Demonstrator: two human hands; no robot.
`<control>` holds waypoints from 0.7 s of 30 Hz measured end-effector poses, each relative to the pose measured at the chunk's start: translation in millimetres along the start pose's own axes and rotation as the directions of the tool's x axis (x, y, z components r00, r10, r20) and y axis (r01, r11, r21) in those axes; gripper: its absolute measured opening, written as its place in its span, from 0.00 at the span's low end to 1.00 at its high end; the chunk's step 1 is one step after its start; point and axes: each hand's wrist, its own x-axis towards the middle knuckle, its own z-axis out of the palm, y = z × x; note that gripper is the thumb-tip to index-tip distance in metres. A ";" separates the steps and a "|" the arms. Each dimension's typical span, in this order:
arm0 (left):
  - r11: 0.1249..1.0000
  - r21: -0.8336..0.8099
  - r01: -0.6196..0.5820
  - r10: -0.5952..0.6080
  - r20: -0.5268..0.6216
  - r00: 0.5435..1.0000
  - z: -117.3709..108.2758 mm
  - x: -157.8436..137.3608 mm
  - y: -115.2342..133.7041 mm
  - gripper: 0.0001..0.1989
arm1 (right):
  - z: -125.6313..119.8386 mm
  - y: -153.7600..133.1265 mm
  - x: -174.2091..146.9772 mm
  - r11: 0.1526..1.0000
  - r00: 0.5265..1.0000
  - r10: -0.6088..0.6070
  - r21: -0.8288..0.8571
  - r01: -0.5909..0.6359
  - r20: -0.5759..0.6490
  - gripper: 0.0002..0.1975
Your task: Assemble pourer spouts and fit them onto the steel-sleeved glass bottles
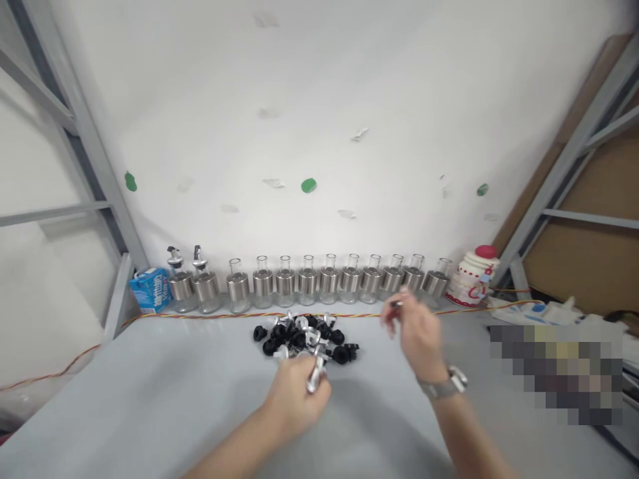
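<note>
The left hand (297, 394) gripped a silver pourer spout (314, 379) beside piled pourer parts (299, 338); the blurred right hand (417, 330) hovered near steel-banded glass bottles (307, 283) along the bench's (164, 392) back edge.

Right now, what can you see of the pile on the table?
The pile is a low, loose jumble of black parts, some rounded, plastic or rubber by look, and shiny silver parts, seemingly metal. They overlap at mixed angles on the grey table, in front of the bottles. The left hand overlaps its near edge in view; whether they touch is unclear.
</note>
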 end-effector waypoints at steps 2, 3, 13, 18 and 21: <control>0.998 -0.008 0.061 -0.061 -0.074 0.995 -2.7 7.2 -1.8 0.09 | 7.1 6.0 -0.3 0.993 0.979 0.112 0.026 -0.118 0.172 0.18; 0.996 -0.002 0.089 -0.089 -0.097 0.991 -4.0 10.8 -3.4 0.09 | 13.8 8.7 -1.7 0.984 0.961 0.155 0.047 -0.170 0.228 0.17; 0.935 0.277 0.221 -0.181 -0.163 0.970 -11.1 19.6 -26.4 0.14 | 47.8 31.0 -17.4 0.727 0.692 0.530 0.157 -0.668 0.489 0.22; 0.891 0.360 0.277 -0.220 -0.190 0.957 -15.9 17.1 -23.0 0.14 | 53.9 31.2 -23.5 0.748 0.691 0.537 0.105 -0.655 0.484 0.25; 0.919 0.295 0.262 -0.216 -0.179 0.960 -17.8 17.2 -24.5 0.16 | 57.3 31.8 -27.2 0.759 0.703 0.560 0.068 -0.647 0.439 0.32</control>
